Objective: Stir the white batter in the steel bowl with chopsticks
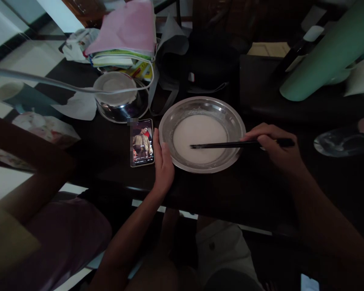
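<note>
Stainless steel forms the wide basin (235, 123) in front of us, with milky liquid (200, 131) pooled inside. We judge the basin thin-walled and fairly light, its load prone to slop, and the metal slick where wet; the flared rim (204, 170) seems the best hold. Our left hand (164, 166) rests straight-fingered against the basin's left side, though we cannot tell whether it pinches. Our right hand (275, 147) grips dark chopsticks (224, 144), slim and stiff, tips in the liquid. Beneath is a dark, glossy tabletop (109, 157), a smartphone (142, 143) just beside our left hand. Dimly lit floor tiles (32, 60) show beyond.
</note>
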{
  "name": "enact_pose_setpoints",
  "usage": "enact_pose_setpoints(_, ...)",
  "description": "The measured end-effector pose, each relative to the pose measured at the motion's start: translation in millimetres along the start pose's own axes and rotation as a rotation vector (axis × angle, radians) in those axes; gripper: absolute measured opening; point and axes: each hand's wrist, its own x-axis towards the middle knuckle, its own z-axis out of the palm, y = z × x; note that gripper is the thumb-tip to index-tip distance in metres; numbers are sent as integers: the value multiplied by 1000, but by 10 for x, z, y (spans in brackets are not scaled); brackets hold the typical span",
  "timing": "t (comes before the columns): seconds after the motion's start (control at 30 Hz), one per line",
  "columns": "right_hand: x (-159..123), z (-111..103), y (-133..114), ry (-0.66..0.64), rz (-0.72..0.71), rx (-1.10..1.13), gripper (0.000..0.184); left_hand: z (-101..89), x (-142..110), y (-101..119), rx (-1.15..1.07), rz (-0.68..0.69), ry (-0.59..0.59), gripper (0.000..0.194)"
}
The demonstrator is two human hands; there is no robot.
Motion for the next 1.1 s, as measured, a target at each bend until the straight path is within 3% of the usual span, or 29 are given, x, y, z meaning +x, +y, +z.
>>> enact_pose_setpoints(0.07,5,2,1,-32,-15,-47,15,-1,0,-1,-2,1,4,63)
enact_pose_setpoints(0.23,1,-9,15,159,38,33,18,-5,-3,-9,10,19,-2,66)
enact_pose_setpoints(0.43,9,26,-22,-24,-31,-33,15,0,2,-33,17,14,9,70)
enact_pose_setpoints(0.6,-2,15,-2,159,44,13,18,-9,1,-32,0,11,-1,64)
enact_pose_setpoints(0.8,3,35,-6,0,-16,-57,14,-16,3,-23,25,11,3,71)
enact_pose_setpoints(0.97,4,20,-5,203,51,20,19,-7,4,-25,45,25,-3,74)
enact_pose_setpoints(1.1,0,44,-36,41,10,-4,15,-12,2,-15,45,19,-3,68)
